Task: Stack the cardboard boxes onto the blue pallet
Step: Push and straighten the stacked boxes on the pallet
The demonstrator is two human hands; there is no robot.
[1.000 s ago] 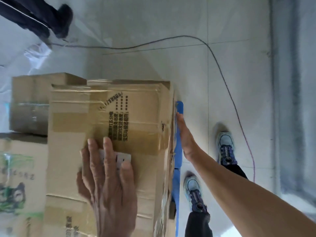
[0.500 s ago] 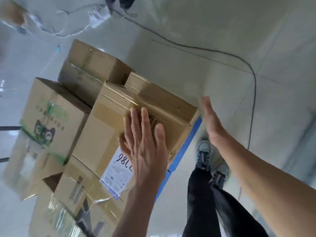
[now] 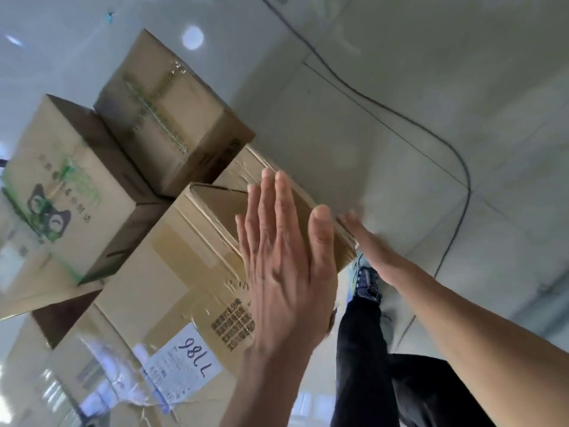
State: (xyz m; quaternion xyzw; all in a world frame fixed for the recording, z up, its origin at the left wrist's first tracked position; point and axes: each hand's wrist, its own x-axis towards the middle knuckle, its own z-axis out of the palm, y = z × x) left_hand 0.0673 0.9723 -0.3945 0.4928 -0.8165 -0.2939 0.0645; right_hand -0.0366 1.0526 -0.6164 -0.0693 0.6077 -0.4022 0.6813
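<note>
The floor [image 3: 400, 87] is of pale, glossy tiles with thin joints. A dark cable [image 3: 462, 167] lies on it in a long curve. A round light spot [image 3: 192, 37] shines on the floor.

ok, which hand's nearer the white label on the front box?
Left. The left hand is flat over the box just up-right of the white label; the right hand is at the box's right edge, farther off.

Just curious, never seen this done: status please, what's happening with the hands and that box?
Left hand flat over labelled box, right hand flat against its side, both open. Box resting on lower box. Nothing blocking; cable lies on floor beyond.
</note>
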